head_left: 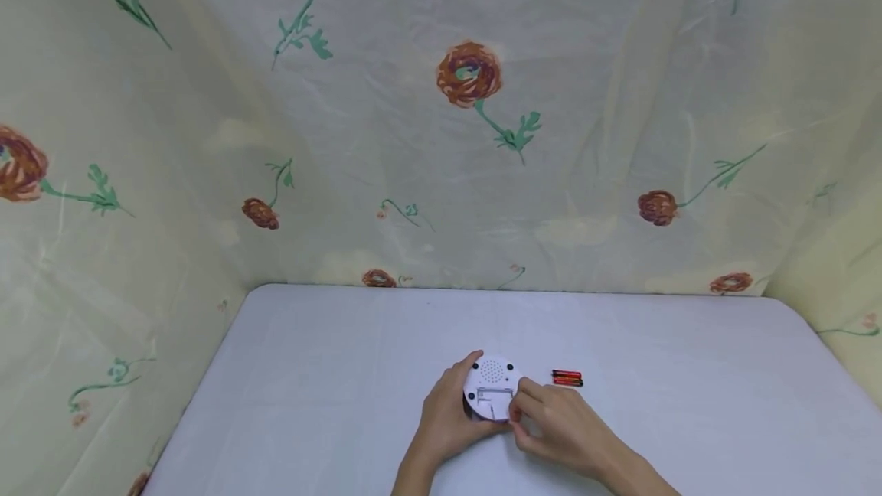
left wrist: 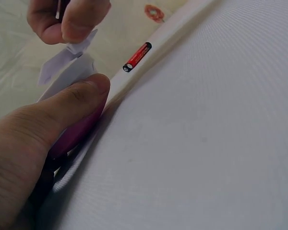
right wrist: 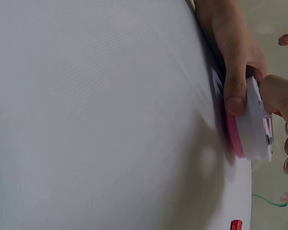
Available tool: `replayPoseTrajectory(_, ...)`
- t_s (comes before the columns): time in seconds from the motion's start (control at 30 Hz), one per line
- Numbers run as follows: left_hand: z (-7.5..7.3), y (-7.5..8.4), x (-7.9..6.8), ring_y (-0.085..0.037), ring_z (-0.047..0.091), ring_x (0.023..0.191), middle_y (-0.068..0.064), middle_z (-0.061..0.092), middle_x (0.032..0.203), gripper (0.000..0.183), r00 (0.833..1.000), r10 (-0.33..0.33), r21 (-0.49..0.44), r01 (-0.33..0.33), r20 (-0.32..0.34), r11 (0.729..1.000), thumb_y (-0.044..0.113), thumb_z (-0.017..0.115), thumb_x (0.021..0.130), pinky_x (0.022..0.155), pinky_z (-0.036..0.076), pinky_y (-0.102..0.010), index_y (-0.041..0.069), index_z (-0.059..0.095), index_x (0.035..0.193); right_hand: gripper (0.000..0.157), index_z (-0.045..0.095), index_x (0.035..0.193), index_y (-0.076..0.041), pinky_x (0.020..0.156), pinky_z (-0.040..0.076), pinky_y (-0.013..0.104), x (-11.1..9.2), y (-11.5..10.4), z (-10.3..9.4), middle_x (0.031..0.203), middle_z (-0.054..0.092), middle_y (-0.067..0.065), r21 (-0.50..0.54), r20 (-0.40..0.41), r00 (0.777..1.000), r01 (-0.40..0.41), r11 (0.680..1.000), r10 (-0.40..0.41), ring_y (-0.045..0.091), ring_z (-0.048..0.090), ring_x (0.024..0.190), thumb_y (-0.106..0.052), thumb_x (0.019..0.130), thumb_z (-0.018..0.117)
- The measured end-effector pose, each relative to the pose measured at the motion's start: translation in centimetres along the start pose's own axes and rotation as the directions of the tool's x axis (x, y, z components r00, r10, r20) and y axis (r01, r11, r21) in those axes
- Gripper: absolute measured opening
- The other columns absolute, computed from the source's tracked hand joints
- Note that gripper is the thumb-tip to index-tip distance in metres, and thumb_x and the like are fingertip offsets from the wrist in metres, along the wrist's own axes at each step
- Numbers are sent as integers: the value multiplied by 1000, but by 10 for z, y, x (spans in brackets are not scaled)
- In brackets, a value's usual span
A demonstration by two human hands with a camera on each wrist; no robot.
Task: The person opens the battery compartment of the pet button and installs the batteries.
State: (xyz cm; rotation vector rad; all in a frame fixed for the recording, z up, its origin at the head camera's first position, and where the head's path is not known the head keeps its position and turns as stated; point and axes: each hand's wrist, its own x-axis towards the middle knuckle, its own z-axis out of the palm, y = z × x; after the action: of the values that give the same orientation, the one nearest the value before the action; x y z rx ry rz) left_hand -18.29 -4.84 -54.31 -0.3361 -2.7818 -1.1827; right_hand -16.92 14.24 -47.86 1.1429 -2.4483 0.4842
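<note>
My left hand (head_left: 448, 412) grips a round white device (head_left: 491, 373) with a pink front by its rim, thumb along the near edge. The device's back faces up, showing speaker holes, dark round feet and a battery compartment (head_left: 494, 396). At the device's right side, the curled fingers of my right hand (head_left: 561, 423) pinch a thin white plastic battery cover (left wrist: 57, 64), seen tilted above the back in the left wrist view. In the right wrist view the pink front (right wrist: 234, 136) is turned to the table, and my right fingertips are close against the white back.
Two red batteries (head_left: 567, 378) with black ends lie side by side on the white table (head_left: 331, 373), just beyond my right hand. A pale curtain with printed flowers (head_left: 586, 136) hangs behind the table and along its sides.
</note>
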Motion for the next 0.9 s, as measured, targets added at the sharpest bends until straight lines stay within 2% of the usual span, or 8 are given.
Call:
replayPoseTrajectory(0.27, 0, -1, -1, -16, 53, 119, 4, 54, 135, 104, 1000, 20, 1, -20, -14, 1000, 52, 85, 57, 96, 46, -41, 28, 34, 145, 20, 56, 69, -23, 52, 26, 5, -8, 3, 0, 72, 45, -16, -26, -28, 999, 37, 999, -38, -7, 30, 60, -16, 64, 74)
replayPoseTrajectory(0.53, 0, 0, 0, -16, 52, 120, 5, 53, 136, 106, 1000, -4, -17, 4, 3, 1000, 60, 82, 56, 97, 45, -43, 30, 33, 145, 23, 54, 69, -25, 53, 28, 7, -20, 9, -1, 72, 44, -17, -43, -64, 998, 4, 999, -6, -8, 31, 59, -14, 61, 73)
replayPoseTrajectory(0.9, -1, 0, -1, -17, 52, 121, 3, 53, 136, 105, 1000, -9, -17, 9, 4, 1000, 53, 85, 57, 97, 44, -44, 31, 32, 145, 18, 56, 71, -25, 52, 29, 8, -36, 12, -8, 73, 45, -18, -68, -41, 997, -72, 995, 69, -9, 32, 59, -15, 63, 68)
